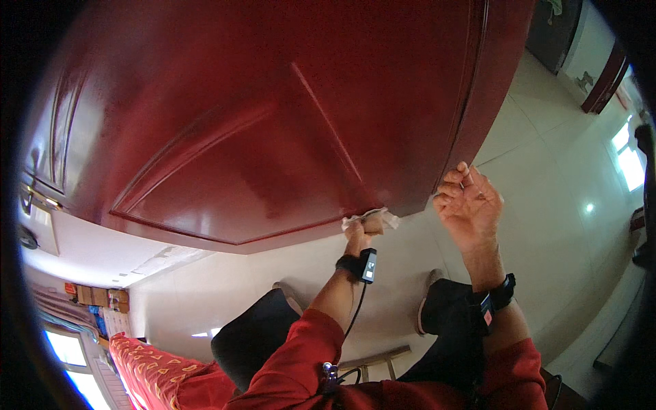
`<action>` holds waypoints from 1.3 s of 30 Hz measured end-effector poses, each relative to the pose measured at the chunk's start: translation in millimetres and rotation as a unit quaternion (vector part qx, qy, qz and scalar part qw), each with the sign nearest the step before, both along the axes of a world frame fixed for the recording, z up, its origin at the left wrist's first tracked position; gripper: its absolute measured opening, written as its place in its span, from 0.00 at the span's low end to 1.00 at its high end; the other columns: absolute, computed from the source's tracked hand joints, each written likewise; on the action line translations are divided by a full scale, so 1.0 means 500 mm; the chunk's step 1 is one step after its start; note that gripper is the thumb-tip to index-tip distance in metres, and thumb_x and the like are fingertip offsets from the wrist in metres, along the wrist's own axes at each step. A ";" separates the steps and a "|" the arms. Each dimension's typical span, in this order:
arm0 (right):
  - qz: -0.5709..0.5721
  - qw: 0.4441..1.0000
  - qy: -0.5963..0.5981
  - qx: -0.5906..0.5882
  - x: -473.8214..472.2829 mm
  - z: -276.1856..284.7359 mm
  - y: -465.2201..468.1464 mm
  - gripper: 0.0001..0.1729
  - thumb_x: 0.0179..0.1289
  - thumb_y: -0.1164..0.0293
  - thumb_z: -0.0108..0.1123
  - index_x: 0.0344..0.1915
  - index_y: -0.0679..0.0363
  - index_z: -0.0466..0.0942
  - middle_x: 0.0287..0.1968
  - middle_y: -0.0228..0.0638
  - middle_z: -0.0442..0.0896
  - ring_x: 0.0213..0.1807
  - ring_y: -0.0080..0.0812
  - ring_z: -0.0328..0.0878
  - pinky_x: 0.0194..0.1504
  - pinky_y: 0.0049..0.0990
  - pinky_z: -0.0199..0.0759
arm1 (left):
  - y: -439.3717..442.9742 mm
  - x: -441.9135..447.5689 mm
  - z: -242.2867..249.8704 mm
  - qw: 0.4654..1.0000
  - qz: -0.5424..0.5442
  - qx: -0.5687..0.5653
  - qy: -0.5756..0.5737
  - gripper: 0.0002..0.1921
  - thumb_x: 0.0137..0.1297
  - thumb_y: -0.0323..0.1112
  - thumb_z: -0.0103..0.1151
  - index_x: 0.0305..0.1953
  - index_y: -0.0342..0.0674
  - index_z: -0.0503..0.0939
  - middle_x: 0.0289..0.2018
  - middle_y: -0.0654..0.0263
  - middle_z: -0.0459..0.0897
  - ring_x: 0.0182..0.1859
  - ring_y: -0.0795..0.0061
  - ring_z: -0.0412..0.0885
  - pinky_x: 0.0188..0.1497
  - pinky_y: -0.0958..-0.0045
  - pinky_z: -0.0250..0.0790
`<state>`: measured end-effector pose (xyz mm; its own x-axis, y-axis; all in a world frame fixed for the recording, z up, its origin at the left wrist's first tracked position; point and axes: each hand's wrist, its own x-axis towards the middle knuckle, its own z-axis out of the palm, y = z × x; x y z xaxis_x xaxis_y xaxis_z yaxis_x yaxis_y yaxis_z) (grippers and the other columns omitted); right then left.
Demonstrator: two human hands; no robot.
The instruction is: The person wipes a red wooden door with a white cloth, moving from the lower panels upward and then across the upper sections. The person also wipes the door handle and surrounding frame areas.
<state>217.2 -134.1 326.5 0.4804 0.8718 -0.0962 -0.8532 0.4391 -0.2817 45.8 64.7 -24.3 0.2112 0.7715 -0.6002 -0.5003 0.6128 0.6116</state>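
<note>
A glossy dark red panelled door point(246, 164) fills the upper part of the head view. My left hand point(363, 229) grips a crumpled whitish cloth point(384, 220) against the door's surface close to its lower corner; the cloth hides part of the fingers. Beside the door's edge, to the right, my right hand point(469, 202) is raised with its palm in view and its fingers partly curled. No object shows in it. Both wrists wear black straps with small devices.
Pale floor tiles point(533, 148) lie below the door and around my feet. A wooden stool or low frame point(379, 359) stands near my legs. At the lower left are a red patterned cover point(154, 364) and stacked cardboard boxes point(97, 296). A dark red frame point(605, 84) is at the upper right.
</note>
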 end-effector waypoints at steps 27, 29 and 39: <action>0.008 0.998 0.057 0.035 -0.002 -0.023 -0.008 0.13 0.72 0.61 0.51 0.44 0.55 0.79 0.37 0.25 0.77 0.34 0.20 0.70 0.40 0.23 0.63 | -0.159 0.290 -0.013 0.959 -0.201 -0.096 -0.172 0.18 0.72 0.35 0.42 0.56 0.35 0.75 0.54 0.55 0.80 0.55 0.58 0.79 0.60 0.57 0.73; 0.011 0.998 0.059 0.031 -0.002 -0.027 -0.008 0.13 0.73 0.60 0.51 0.44 0.55 0.79 0.37 0.24 0.78 0.35 0.20 0.70 0.41 0.23 0.63 | -0.168 0.296 -0.023 0.934 -0.268 -0.073 -0.224 0.21 0.73 0.38 0.40 0.58 0.34 0.75 0.54 0.54 0.80 0.55 0.60 0.80 0.61 0.61 0.72; 0.015 0.997 0.076 0.020 -0.003 -0.036 0.005 0.11 0.72 0.61 0.53 0.43 0.54 0.78 0.34 0.24 0.77 0.32 0.20 0.69 0.38 0.23 0.62 | -0.071 0.042 0.017 0.927 -0.300 0.008 -0.224 0.21 0.69 0.42 0.50 0.59 0.41 0.76 0.55 0.64 0.80 0.55 0.67 0.79 0.49 0.58 0.78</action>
<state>215.5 -131.9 308.7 0.4371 0.8899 -0.1305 -0.8973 0.4215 -0.1310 66.6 29.4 -16.0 0.8308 0.4418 -0.3385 -0.2773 0.8560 0.4364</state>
